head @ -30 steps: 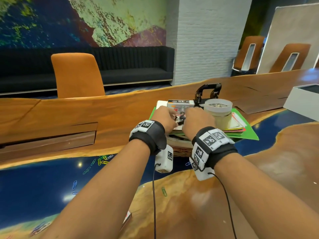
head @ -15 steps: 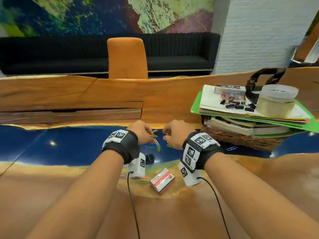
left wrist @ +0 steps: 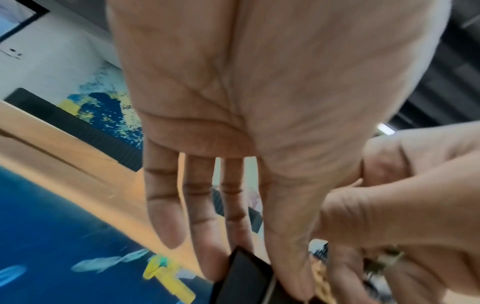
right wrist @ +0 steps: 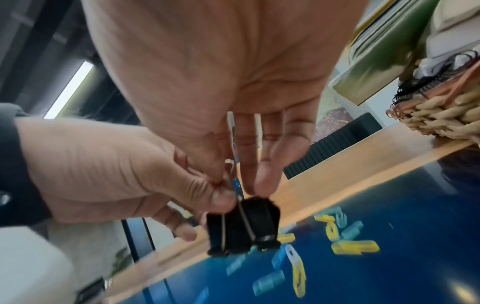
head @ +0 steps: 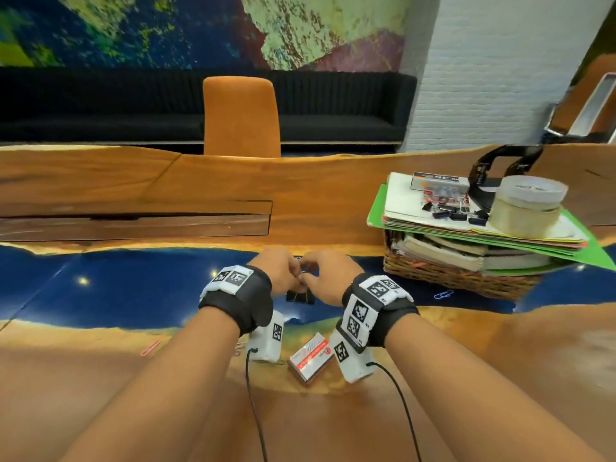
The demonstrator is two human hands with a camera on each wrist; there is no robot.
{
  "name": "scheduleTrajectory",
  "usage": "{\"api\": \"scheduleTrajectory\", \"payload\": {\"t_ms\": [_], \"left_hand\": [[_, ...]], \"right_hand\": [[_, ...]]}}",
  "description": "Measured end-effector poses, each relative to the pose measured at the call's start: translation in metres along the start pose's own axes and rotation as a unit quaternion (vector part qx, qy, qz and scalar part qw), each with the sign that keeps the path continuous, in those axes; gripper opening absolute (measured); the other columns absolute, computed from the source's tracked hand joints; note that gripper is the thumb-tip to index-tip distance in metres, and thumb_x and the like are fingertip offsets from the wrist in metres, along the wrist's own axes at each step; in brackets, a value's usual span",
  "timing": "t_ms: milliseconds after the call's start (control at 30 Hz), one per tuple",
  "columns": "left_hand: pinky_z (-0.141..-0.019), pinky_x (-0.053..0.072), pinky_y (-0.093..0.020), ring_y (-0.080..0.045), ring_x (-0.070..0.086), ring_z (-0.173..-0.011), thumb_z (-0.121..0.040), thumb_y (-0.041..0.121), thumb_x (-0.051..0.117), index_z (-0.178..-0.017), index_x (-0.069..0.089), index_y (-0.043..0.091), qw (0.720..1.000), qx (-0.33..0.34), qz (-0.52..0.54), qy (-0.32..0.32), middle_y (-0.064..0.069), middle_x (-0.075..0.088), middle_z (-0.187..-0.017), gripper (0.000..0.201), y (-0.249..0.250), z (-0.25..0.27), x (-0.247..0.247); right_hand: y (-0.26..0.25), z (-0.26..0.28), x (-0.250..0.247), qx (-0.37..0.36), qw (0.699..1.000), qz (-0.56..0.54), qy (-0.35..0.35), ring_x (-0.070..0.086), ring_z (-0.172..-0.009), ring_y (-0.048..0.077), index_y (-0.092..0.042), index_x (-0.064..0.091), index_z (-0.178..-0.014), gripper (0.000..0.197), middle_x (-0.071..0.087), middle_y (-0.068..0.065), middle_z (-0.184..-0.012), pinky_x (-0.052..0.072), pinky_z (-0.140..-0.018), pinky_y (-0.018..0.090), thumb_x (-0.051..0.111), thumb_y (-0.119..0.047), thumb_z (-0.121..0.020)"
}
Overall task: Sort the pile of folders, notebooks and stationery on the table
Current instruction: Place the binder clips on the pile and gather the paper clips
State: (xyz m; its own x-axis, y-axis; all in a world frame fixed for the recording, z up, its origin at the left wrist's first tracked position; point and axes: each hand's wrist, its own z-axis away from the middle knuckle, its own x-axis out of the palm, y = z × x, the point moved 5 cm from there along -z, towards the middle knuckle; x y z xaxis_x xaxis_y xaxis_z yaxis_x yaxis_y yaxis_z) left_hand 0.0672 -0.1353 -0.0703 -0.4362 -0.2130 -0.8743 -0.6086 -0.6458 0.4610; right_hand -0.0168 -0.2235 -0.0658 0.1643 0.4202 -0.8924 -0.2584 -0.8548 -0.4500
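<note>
Binder clip (right wrist: 242, 225), pinched by its wire handles between your left hand (head: 279, 271) and right hand (head: 328, 281) just above the blue desk (head: 133, 288) strip, may snap free and scatter paper clips (right wrist: 298, 273) if either pinch slackens.

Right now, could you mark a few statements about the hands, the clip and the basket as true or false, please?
1. Both hands hold a black binder clip. True: the left hand and right hand meet on it.
2. The wicker basket is empty. False: it holds books, with folders stacked on top.
3. A small staples box lies on the table near the wrists. True.
4. The clear tub sits on the blue table surface. False: it stands on the folder stack.
5. Coloured paper clips lie on the blue surface. True.
</note>
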Motion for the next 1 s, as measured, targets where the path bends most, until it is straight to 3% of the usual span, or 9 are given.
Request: {"api": "scheduleTrajectory", "payload": {"t_ms": [133,300,433,533,667,867,1000], "left_hand": [[-0.070,0.052,-0.031,-0.019,0.058,-0.071,-0.077,0.023,0.081,-0.073,0.074,0.018,0.995,0.075,0.030,0.051,-0.002,0.068,-0.073,0.009,0.047,-0.014,-0.040],[-0.075,0.054,-0.031,-0.016,0.064,-0.080,-0.083,0.017,0.074,-0.083,0.074,0.018,0.974,0.160,0.102,0.120,0.001,0.071,-0.081,0.001,0.112,-0.035,-0.066],[-0.082,0.054,-0.028,-0.011,0.064,-0.093,-0.078,0.012,0.075,-0.095,0.069,0.024,0.939,0.193,0.228,0.171,0.005,0.070,-0.096,0.022,0.156,-0.062,-0.059],[-0.085,0.044,-0.024,-0.010,0.058,-0.104,-0.078,0.014,0.076,-0.111,0.068,0.022,0.932,0.186,0.269,0.158,0.007,0.066,-0.109,0.035,0.167,-0.075,-0.047],[-0.094,0.047,-0.030,-0.011,0.059,-0.109,-0.075,0.022,0.083,-0.126,0.065,0.024,0.952,0.182,0.233,0.078,0.007,0.067,-0.119,0.054,0.177,-0.101,-0.023],[-0.093,0.049,-0.031,-0.014,0.060,-0.105,-0.080,0.023,0.079,-0.132,0.061,0.026,0.975,0.169,0.137,0.048,0.003,0.065,-0.122,0.055,0.180,-0.124,-0.012],[-0.087,0.045,-0.026,-0.014,0.058,-0.101,-0.084,0.023,0.075,-0.135,0.058,0.028,0.982,0.172,0.069,0.028,0.003,0.065,-0.122,0.053,0.186,-0.130,-0.016]], "right_hand": [[0.009,-0.005,-0.055,0.014,0.991,-0.067,0.114,0.064,-0.081,0.021,-0.024,0.072,-0.089,0.008,0.071,-0.001,-0.085,0.055,-0.076,0.036,0.064,-0.024,-0.087],[0.031,-0.006,-0.131,0.052,0.961,-0.107,0.250,0.065,-0.072,0.017,-0.020,0.069,-0.071,0.012,0.068,-0.004,-0.073,0.056,-0.068,0.032,0.065,-0.019,-0.082],[0.067,-0.010,-0.181,0.113,0.929,-0.109,0.335,0.067,-0.068,0.023,-0.017,0.065,-0.063,0.019,0.067,0.002,-0.069,0.059,-0.065,0.039,0.062,-0.011,-0.080],[0.094,-0.013,-0.193,0.173,0.909,-0.141,0.352,0.070,-0.068,0.025,-0.018,0.064,-0.063,0.020,0.068,0.003,-0.071,0.061,-0.064,0.042,0.064,-0.009,-0.081],[0.124,-0.019,-0.197,0.239,0.887,-0.194,0.344,0.072,-0.059,0.021,-0.015,0.066,-0.071,0.012,0.071,0.004,-0.065,0.062,-0.061,0.039,0.066,-0.006,-0.080],[0.149,-0.031,-0.189,0.259,0.912,-0.188,0.256,0.072,-0.071,0.033,-0.014,0.067,-0.071,0.014,0.073,0.011,-0.075,0.061,-0.069,0.047,0.062,-0.007,-0.082],[0.157,-0.020,-0.199,0.249,0.929,-0.087,0.261,0.067,-0.078,0.023,-0.024,0.068,-0.071,0.010,0.070,-0.001,-0.084,0.058,-0.074,0.037,0.065,-0.025,-0.081]]}}
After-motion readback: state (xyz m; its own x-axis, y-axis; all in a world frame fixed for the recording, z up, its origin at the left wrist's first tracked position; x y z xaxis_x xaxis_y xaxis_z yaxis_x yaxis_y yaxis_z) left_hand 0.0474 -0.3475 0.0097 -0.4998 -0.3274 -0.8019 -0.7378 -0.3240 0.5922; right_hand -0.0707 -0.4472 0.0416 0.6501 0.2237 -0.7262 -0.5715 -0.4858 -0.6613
